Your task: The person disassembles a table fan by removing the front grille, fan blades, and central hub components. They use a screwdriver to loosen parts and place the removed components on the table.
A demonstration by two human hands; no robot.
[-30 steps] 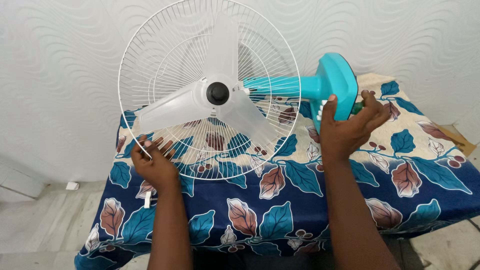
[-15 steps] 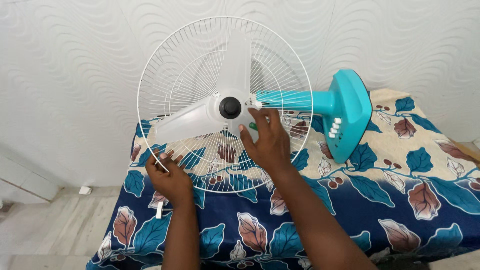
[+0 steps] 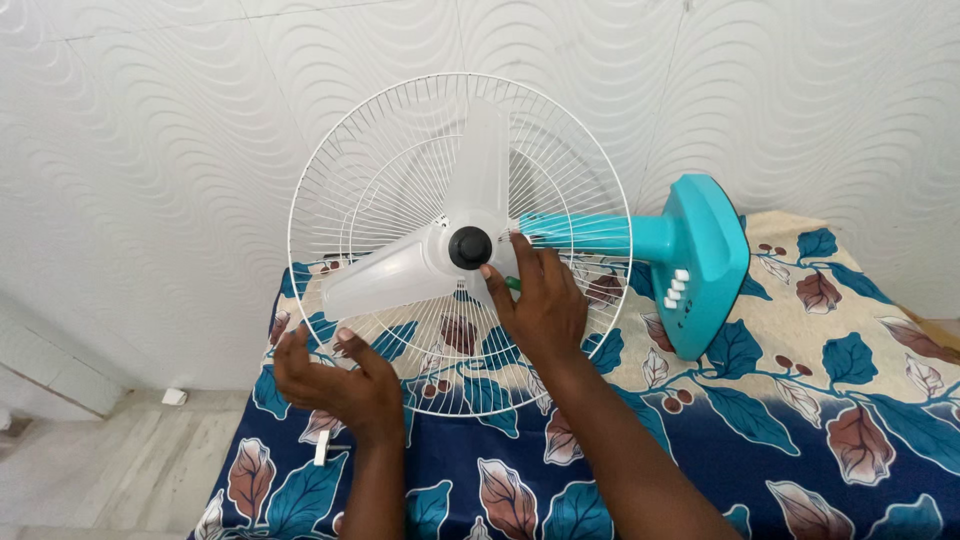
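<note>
Your right hand has left the teal base at 3 o'clock and now pinches a small green piece at the fan hub; your left hand, open, has loosened off the wire guard at 7 o'clock.

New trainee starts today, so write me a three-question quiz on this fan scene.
1. True or false: the right hand rests on the teal base.
2. Which hand is at the lower rim of the wire guard?
3. The black hub cap sits: A) at the blades' centre B) on the leaf-print cloth.

Key: 1 false, it is by the hub; 2 the left hand; 3 A.
</note>
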